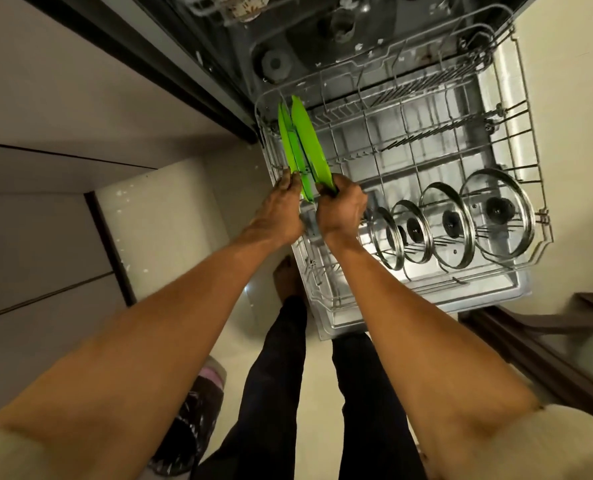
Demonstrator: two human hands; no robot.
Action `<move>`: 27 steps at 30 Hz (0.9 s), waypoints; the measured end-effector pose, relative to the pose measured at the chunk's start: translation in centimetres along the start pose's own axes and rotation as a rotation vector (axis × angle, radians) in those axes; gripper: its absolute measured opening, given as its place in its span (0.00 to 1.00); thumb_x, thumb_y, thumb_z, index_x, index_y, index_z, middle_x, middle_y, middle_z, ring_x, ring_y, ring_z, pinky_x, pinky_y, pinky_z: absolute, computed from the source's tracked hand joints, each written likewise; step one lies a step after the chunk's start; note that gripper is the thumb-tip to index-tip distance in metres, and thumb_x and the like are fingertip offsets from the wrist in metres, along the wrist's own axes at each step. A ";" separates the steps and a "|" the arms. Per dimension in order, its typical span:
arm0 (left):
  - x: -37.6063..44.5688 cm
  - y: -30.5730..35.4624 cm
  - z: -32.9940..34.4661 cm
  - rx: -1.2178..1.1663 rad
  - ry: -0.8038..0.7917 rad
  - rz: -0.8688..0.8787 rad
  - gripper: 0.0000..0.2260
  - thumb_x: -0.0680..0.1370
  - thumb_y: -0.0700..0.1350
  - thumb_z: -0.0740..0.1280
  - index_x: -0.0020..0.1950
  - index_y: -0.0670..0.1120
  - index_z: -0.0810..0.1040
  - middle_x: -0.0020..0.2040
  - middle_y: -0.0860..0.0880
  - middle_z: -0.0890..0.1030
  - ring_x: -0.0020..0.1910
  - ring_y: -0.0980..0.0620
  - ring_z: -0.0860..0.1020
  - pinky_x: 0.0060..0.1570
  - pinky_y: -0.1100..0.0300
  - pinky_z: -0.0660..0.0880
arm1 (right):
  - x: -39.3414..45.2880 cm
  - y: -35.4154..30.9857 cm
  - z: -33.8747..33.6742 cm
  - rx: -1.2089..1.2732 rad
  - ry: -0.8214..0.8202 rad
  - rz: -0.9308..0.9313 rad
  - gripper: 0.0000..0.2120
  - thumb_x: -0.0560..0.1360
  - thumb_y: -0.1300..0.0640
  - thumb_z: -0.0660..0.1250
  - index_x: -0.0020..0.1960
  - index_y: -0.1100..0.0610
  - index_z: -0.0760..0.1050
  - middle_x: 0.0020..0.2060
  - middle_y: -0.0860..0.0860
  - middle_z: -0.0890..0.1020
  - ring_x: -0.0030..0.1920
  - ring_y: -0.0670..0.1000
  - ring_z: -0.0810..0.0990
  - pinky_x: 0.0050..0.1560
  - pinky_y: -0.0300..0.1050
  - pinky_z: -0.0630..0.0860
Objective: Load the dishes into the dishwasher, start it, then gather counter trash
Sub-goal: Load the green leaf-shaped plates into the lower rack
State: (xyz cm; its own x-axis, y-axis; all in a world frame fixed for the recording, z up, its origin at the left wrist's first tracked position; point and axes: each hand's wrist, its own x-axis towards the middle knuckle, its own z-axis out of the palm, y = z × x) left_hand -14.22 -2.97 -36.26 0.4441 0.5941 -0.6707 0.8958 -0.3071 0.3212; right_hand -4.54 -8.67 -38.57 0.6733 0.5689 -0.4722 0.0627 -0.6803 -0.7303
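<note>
At the rack's left end, two bright green plates stand on edge, left hand and right hand each pinching a near rim.

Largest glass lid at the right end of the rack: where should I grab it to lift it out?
Take the largest glass lid by its top rim, coming from above. It stands on edge between the lower rack tines, so the rim is exposed; its dark knob faces sideways toward the neighbouring lid.

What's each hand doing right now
Left hand: closed, gripping the left green plate.
Right hand: closed, gripping the right green plate.
</note>
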 end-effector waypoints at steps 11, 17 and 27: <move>1.1 0.3 2.3 -0.078 0.014 -0.024 0.41 0.75 0.33 0.68 0.82 0.40 0.47 0.82 0.40 0.49 0.81 0.43 0.53 0.76 0.57 0.56 | 1.3 1.3 1.3 0.089 -0.012 -0.038 0.13 0.76 0.70 0.68 0.38 0.55 0.75 0.28 0.41 0.74 0.28 0.34 0.73 0.29 0.27 0.65; 1.6 0.2 2.8 -0.094 0.009 -0.023 0.43 0.74 0.33 0.70 0.82 0.41 0.48 0.82 0.42 0.51 0.80 0.43 0.56 0.76 0.55 0.59 | 1.4 1.9 1.9 0.106 0.026 -0.103 0.12 0.76 0.69 0.68 0.38 0.55 0.76 0.27 0.41 0.73 0.27 0.37 0.73 0.29 0.27 0.63; 1.9 -0.3 3.2 -0.093 0.019 -0.001 0.44 0.74 0.38 0.74 0.82 0.39 0.49 0.82 0.39 0.52 0.79 0.41 0.59 0.74 0.55 0.62 | 2.3 1.6 2.7 0.057 -0.006 -0.082 0.14 0.76 0.66 0.70 0.35 0.52 0.75 0.26 0.41 0.72 0.27 0.36 0.72 0.29 0.28 0.64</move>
State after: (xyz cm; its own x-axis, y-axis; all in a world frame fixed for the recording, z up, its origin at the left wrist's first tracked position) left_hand -13.71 -4.15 -39.78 0.4431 0.6082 -0.6586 0.8932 -0.2372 0.3819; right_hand -4.91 -7.20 -42.16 0.6632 0.6246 -0.4124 0.0752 -0.6039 -0.7935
